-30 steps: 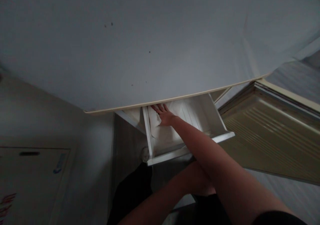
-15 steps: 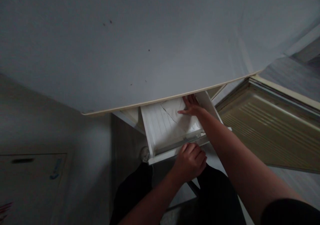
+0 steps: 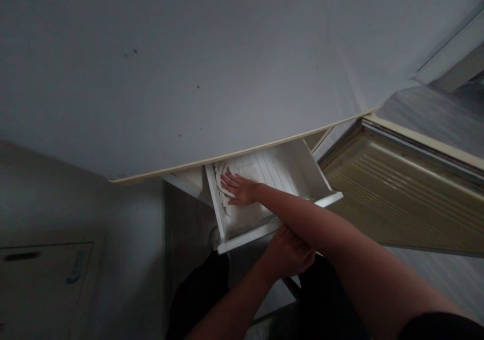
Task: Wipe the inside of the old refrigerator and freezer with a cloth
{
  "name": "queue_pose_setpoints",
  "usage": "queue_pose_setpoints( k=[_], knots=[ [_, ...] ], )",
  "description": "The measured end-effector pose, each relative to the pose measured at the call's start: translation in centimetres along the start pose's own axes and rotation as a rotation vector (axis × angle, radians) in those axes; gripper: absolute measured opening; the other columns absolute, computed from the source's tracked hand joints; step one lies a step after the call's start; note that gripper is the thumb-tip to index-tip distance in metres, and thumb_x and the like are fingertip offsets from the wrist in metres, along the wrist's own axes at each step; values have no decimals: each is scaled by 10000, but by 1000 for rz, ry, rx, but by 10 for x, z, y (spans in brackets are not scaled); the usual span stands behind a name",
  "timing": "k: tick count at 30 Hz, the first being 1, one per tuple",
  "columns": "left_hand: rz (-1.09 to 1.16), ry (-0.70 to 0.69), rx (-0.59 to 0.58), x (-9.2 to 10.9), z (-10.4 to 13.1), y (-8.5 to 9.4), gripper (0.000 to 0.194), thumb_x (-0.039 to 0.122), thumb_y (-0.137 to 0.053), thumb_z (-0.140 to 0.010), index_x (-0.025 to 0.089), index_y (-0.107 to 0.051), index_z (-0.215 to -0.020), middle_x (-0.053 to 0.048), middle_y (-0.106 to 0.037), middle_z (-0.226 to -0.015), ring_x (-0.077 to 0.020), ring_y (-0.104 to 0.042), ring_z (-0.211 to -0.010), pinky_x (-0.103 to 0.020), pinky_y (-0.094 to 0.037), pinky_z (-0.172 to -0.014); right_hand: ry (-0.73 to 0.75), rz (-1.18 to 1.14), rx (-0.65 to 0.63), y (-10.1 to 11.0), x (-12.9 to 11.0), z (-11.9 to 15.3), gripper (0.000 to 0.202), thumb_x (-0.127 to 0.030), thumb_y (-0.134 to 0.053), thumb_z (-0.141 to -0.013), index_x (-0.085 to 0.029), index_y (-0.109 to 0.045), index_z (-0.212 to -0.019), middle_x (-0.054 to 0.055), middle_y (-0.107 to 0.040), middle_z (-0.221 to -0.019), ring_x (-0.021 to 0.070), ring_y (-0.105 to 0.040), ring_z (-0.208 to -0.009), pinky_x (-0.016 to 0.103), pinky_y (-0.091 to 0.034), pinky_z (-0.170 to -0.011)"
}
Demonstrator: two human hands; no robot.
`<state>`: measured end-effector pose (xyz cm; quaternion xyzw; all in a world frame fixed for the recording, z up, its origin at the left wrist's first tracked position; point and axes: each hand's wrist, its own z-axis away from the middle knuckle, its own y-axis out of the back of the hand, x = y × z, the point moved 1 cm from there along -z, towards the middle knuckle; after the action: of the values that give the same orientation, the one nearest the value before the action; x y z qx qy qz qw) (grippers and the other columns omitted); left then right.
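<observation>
A shallow white drawer (image 3: 242, 240) with a ribbed bottom is pulled out beneath the overhanging pale panel. Inside, at its left end, my right hand (image 3: 240, 188) lies flat with fingers spread, pressing on a white cloth (image 3: 238, 168) that is wrinkled along the left wall. My right forearm crosses over the drawer's front edge. Under that forearm, my left hand (image 3: 288, 253) is closed at the middle of the front edge, its fingers curled on the rim and partly hidden by the right arm.
Above the drawer spreads a large pale panel (image 3: 227, 67) with a cream edge and a few dark specks. To the right, an open door with a yellowish ribbed inner face (image 3: 401, 199) stands over the grey floor. A wall hatch (image 3: 45, 279) is at lower left.
My right hand has swept from the right part of the drawer to its left end, and the cloth under it moved along. My left hand stays at the front edge. The view shifted slightly.
</observation>
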<state>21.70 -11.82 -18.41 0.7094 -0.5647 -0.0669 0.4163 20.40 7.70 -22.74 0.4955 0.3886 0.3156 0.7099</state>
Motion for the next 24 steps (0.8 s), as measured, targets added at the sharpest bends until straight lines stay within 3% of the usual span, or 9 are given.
queue_pose_setpoints(
  k=[4, 6, 9, 15, 17, 20, 24],
  knots=[
    [-10, 19, -125, 0, 1, -1, 152, 259, -565, -893, 175, -691, -904, -60, -716, -851, -198, -630, -914, -374, -476, -860, -113, -21, -43, 9, 25, 26, 1002, -658, -655, -806, -286, -170, -1600, 92, 51, -1660, 378, 59, -1525, 591, -74, -1217],
    [-27, 39, -178, 0, 2, 0, 166, 268, -560, -901, 173, -683, -844, -53, -689, -783, -190, -624, -842, -371, -467, -829, -240, -42, -51, 12, 43, 46, 1163, -715, -712, -706, -287, -109, -1605, 110, 94, -1654, 406, 91, -1514, 630, -45, -1198],
    [-24, 46, -166, 1, 3, 4, 183, 272, -555, -902, 176, -668, -796, -34, -658, -723, -177, -607, -771, -368, -458, -806, -429, -62, -64, 15, 62, 73, 1305, -757, -746, -617, -278, -39, -1604, 123, 155, -1640, 436, 139, -1497, 691, -16, -1161],
    [-5, 31, -110, 0, 1, 9, 188, 267, -540, -911, 174, -656, -796, -19, -658, -725, -166, -603, -765, -367, -458, -815, -733, -97, -108, 20, 66, 89, 1523, -841, -755, -455, -243, 54, -1599, 156, 245, -1604, 499, 183, -1460, 760, -26, -1111],
    [-6, 16, -127, 0, 0, 6, 208, 280, -530, -918, 176, -655, -788, -19, -661, -724, -166, -609, -760, -364, -467, -823, -707, -64, -96, 21, 57, 80, 1577, -830, -777, -420, -185, 45, -1602, 198, 239, -1597, 518, 189, -1447, 737, -33, -1131],
    [27, -61, -203, 3, 0, -1, 199, 278, -517, -922, 176, -669, -845, -32, -705, -803, -182, -639, -823, -357, -484, -859, -506, -38, -70, 20, 32, 51, 1584, -782, -815, -414, -136, 7, -1605, 224, 210, -1599, 516, 186, -1446, 686, -64, -1168],
    [67, -157, -333, 8, 2, -7, 272, 288, -503, -931, 157, -655, -1115, -83, -713, -1183, -244, -614, -1127, -366, -494, -939, -217, 20, -64, 12, -16, 2, 1482, -683, -831, -507, -46, -53, -1596, 241, 139, -1611, 461, 125, -1487, 600, -87, -1215]
  ],
)
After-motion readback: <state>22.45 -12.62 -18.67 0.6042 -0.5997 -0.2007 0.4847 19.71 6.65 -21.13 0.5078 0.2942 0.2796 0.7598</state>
